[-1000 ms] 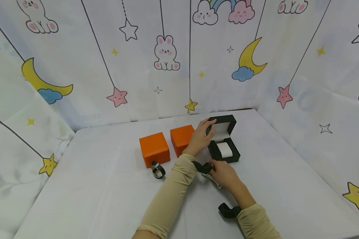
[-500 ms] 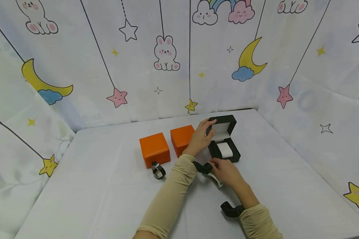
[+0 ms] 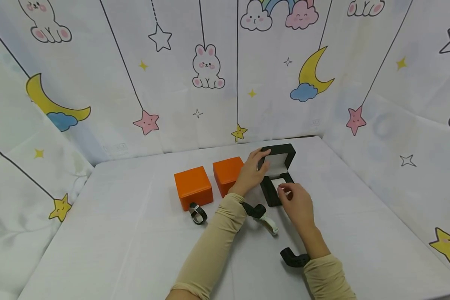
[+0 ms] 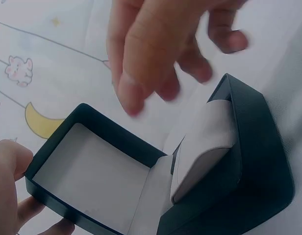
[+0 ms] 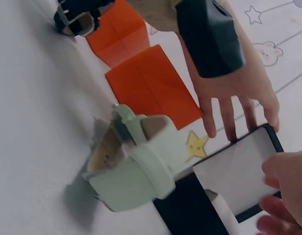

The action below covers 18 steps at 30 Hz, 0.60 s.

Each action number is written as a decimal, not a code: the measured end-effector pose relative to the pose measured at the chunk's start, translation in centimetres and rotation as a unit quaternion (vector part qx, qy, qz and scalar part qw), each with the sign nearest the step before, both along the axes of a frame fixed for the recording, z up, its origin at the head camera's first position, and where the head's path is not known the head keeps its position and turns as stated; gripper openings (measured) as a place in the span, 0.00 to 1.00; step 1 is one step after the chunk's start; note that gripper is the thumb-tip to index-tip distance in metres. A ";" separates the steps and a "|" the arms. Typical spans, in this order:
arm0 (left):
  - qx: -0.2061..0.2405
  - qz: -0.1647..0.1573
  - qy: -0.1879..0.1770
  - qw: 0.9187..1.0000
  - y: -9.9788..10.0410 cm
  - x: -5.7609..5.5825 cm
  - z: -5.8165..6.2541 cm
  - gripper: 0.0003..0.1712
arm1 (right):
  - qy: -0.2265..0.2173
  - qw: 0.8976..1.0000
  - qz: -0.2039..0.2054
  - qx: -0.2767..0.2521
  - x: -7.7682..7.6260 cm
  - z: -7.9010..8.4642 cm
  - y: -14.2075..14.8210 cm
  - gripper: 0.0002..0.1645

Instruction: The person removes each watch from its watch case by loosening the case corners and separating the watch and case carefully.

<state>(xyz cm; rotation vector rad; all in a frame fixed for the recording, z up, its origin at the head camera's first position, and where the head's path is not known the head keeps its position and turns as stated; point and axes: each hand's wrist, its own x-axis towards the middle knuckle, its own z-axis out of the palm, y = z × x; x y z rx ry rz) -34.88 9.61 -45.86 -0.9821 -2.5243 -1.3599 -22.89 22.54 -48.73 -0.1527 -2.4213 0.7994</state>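
Observation:
My left hand [image 3: 252, 173] grips the raised lid of a black watch box [image 4: 264, 161], thumb at its edge and fingers behind. Inside the box sits a white cushion [image 4: 205, 139] with no watch round it. Over that cushion hovers my right hand [image 3: 298, 206], fingers loosely bent and holding nothing. A pale green watch [image 5: 136, 176] rests on its side on the table, strap in a loop, just in front of the box. In the head view my left wrist's camera mount partly hides this watch.
Two orange boxes [image 3: 193, 185] stand shut left of the black box, one partly behind my left arm. A black-strapped watch [image 3: 198, 213] leans by the nearer one. Patterned white cloth [image 3: 172, 83] hangs behind the white table [image 3: 135, 250].
My right hand has left the pale green watch and moved up and right to over the cushion. My left hand has stayed on the lid.

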 end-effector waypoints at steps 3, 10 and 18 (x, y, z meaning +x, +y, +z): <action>0.001 -0.003 -0.004 1.000 0.0 0.0 0.1 0.25 | 0.007 0.998 -0.047 -0.032 -0.2 0.0 0.9 0.29; 0.003 -0.005 -0.004 1.000 -0.2 -0.1 0.2 0.25 | -0.169 0.984 -0.040 -0.039 -0.8 -0.8 3.1 0.66; -0.002 0.000 0.003 1.000 0.1 -0.1 0.2 0.24 | -0.229 0.973 0.030 -0.022 -1.4 -2.1 4.7 0.69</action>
